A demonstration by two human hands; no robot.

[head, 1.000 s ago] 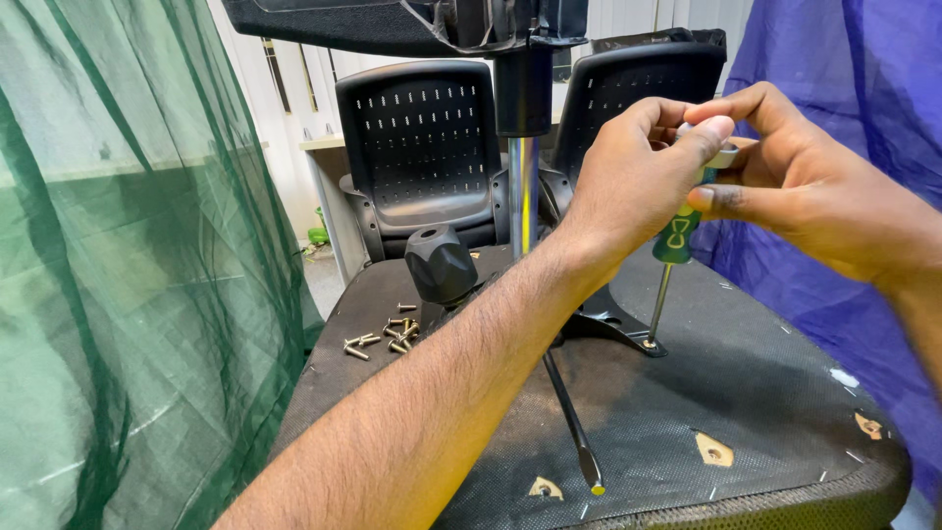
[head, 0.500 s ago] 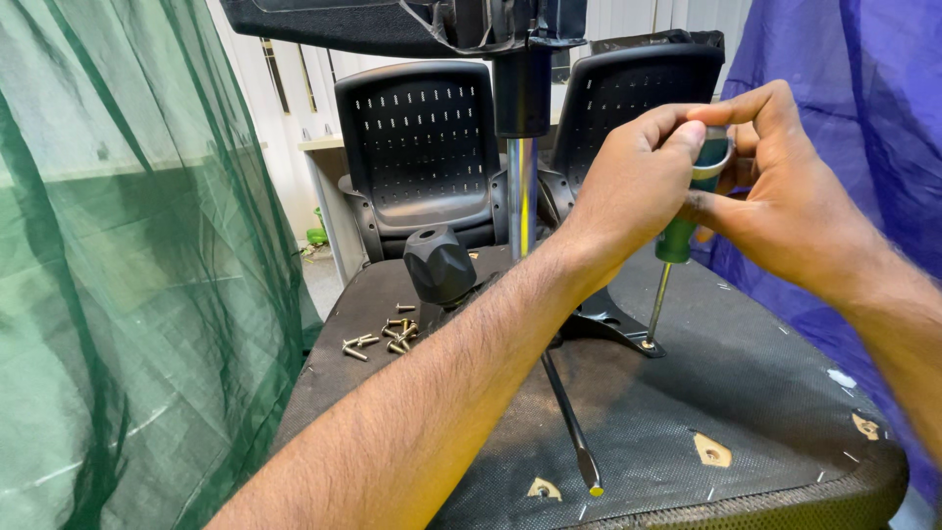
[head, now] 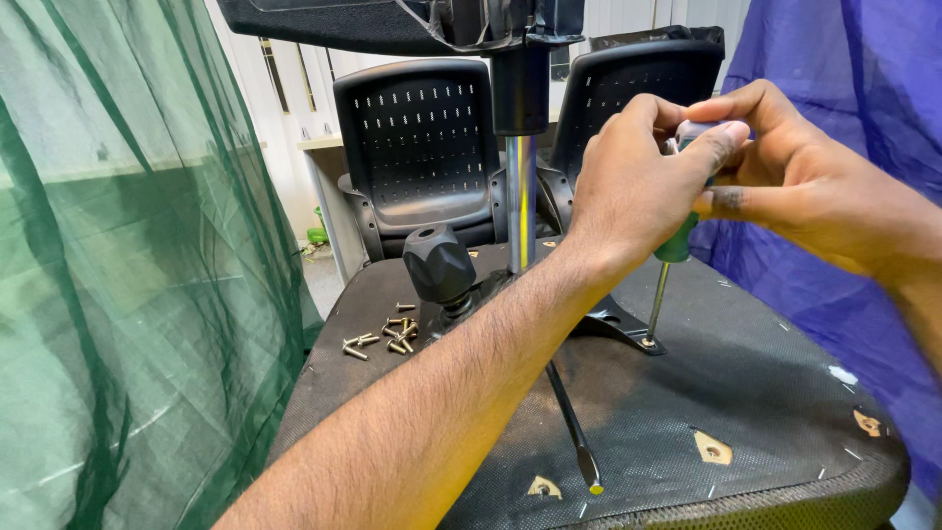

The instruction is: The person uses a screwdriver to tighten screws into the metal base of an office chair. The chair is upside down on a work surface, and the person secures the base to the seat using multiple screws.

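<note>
A green-handled screwdriver [head: 676, 242] stands nearly upright. Its metal shaft [head: 654, 306] reaches down to a black metal bracket [head: 616, 320] on the black fabric underside of an upturned chair seat [head: 746, 393]. My left hand [head: 633, 182] wraps the top of the handle from the left, its forearm crossing the seat. From the right, my right hand [head: 805, 186] pinches the same handle top with thumb and fingers. The handle's upper end is hidden by both hands.
A chrome gas cylinder [head: 520, 196] rises from the seat's middle, with a black knob [head: 439, 263] beside it. Several loose screws [head: 388, 336] lie at the left. A second long screwdriver [head: 574, 432] lies under my forearm. Two black chairs [head: 417, 147] stand behind, between green netting [head: 118, 294] and blue cloth [head: 863, 88].
Both hands stay on the screwdriver handle while my fingers have shifted around its top. The screwdriver tip rests on the same spot of the bracket.
</note>
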